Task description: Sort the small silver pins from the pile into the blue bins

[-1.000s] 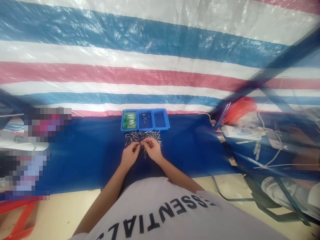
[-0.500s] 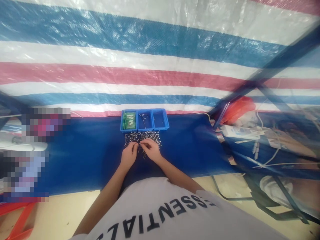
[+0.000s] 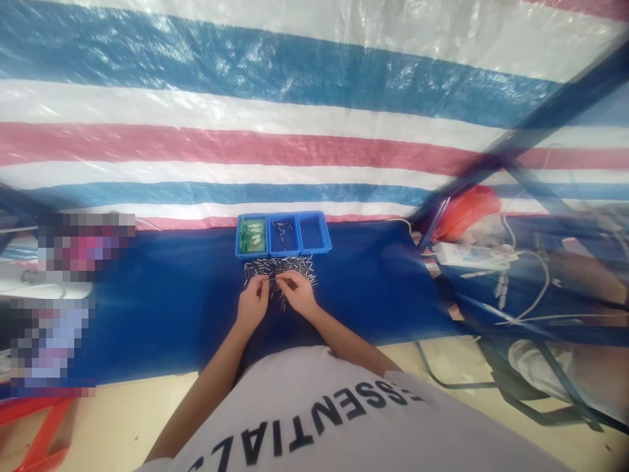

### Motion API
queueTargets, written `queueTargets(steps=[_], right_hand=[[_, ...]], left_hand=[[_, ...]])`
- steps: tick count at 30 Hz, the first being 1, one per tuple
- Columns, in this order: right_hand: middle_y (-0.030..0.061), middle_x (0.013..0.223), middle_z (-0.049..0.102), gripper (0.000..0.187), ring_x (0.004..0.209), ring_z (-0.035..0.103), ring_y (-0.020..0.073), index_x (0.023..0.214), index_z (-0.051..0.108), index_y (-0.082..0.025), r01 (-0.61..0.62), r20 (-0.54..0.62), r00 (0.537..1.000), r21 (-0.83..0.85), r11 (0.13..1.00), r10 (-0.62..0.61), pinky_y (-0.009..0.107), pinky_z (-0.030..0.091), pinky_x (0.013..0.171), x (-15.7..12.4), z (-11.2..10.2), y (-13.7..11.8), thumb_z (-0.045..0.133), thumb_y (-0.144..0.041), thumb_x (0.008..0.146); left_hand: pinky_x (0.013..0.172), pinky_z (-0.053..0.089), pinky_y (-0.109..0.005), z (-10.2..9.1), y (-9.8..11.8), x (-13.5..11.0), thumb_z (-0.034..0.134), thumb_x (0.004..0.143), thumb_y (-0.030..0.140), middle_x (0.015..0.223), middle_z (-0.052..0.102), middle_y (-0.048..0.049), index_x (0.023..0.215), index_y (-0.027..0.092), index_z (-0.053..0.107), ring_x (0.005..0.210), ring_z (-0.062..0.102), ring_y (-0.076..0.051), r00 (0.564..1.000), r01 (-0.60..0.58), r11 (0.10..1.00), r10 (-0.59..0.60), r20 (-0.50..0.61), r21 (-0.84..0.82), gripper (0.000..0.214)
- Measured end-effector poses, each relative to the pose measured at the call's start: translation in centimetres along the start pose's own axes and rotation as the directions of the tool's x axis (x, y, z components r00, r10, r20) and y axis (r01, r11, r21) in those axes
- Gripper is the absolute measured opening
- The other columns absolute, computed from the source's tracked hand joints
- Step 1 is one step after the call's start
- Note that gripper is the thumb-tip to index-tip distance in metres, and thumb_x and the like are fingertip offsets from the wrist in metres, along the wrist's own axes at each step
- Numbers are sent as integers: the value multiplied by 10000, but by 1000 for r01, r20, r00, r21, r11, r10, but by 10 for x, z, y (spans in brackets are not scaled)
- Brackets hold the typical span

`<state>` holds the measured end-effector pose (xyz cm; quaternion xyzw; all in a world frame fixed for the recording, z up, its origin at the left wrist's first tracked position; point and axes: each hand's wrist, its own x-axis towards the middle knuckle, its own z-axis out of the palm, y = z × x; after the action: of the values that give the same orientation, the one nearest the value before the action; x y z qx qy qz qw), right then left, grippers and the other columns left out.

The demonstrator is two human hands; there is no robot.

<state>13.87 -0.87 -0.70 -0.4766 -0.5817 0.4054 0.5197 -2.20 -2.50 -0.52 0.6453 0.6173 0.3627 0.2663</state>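
Many small thin metal pins (image 3: 280, 265) lie in a loose pile on the blue tabletop, just in front of three joined blue bins. My left hand (image 3: 253, 303) is at the pile's near left side, thumb and fingertips pinched together. Close beside it, my right hand (image 3: 297, 292) also pinches, its fingertips pointing at the left ones. Whatever sits between the fingertips is too small to make out. The left bin (image 3: 238, 244) holds a green bag with pale pieces, the middle bin (image 3: 284, 252) several pins, and the right bin (image 3: 314, 241) a few thin pieces.
A striped plastic sheet (image 3: 246, 141) hangs behind the blue table (image 3: 157, 308). To the right are a red plastic bag (image 3: 469, 210), a white power strip (image 3: 469, 255) and loose cables. Part of a red stool (image 3: 46, 426) shows at the lower left. Blurred-out items lie at the left.
The hands stay over the pile, with their fingertips shifted only slightly. The whole view has moved a little. At the right edge, a blurred shape by the cables has moved away to the right.
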Motion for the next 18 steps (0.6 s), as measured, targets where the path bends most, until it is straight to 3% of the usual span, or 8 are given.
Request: queueTargets(steps=[13, 18], right_hand=[[49, 910, 683, 175, 744, 640, 146, 988, 744, -232, 34, 20, 999, 16, 999, -35, 268, 533, 630, -1, 0, 3, 639, -333, 891], [55, 902, 685, 172, 755, 644, 155, 961, 742, -220, 23, 7, 1000, 12, 1000, -23, 275, 535, 630, 0, 0, 2, 640, -337, 888]], left_hand=[[719, 484, -260, -2, 0, 0, 422, 973, 436, 766, 676, -17, 1011, 213, 626, 703, 647, -144, 999, -25, 1000, 25, 38, 2, 305], [672, 472, -247, -1, 0, -1, 487, 946, 445, 741, 663, 10, 1132, 217, 603, 634, 618, -125, 1000, -8, 1000, 8, 7, -20, 316]])
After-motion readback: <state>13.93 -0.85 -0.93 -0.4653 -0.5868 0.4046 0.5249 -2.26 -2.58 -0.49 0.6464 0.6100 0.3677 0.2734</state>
